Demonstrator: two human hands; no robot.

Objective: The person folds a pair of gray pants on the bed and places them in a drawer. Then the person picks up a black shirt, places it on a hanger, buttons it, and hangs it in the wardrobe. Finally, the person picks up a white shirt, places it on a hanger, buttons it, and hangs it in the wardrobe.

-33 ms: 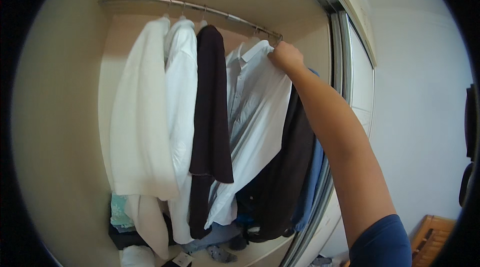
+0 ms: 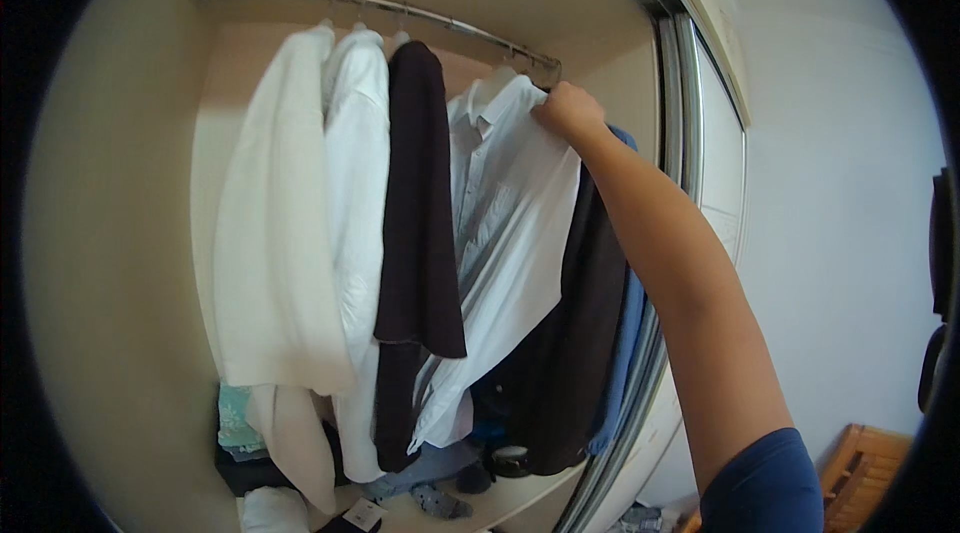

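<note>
My right hand (image 2: 569,111) reaches up from the lower right and is closed on the shoulder of a white button-up shirt (image 2: 510,203). Some of its fingers are hidden behind the cloth. The shirt hangs from a pale hanger (image 2: 494,83) on the metal rail (image 2: 425,13), its front turned toward me. Just left of it hangs a dark plum garment (image 2: 418,183). A dark brown garment (image 2: 575,363) and a blue one (image 2: 630,333) hang behind my forearm. My left hand does not show.
Further left on the rail hang a white garment (image 2: 357,153) and a cream fuzzy one (image 2: 275,213). Folded mint cloth (image 2: 238,421) and grey patterned socks (image 2: 440,502) lie on the wardrobe floor. The sliding door frame (image 2: 683,103) stands right; a wooden chair-like piece (image 2: 865,478) is beyond.
The clothes and rail sit slightly higher and further left in the view. My right hand keeps its hold on the white shirt.
</note>
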